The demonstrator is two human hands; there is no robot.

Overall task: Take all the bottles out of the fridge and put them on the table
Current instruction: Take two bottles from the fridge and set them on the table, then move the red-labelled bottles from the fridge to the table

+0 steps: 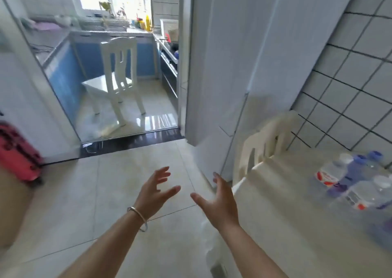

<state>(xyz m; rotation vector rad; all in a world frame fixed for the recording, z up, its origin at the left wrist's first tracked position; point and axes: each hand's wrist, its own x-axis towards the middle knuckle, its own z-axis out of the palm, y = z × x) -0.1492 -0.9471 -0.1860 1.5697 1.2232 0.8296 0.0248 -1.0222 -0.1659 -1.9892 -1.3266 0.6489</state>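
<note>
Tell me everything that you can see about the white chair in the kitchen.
The white chair stands upright on the glossy kitchen floor, beyond the doorway. It looks like painted wood or plastic, with a flat seat, four legs and a tall back with vertical slots. Its back faces the camera side, its seat points left toward the blue cabinets. Nothing rests on it, and neither hand touches it.
</note>
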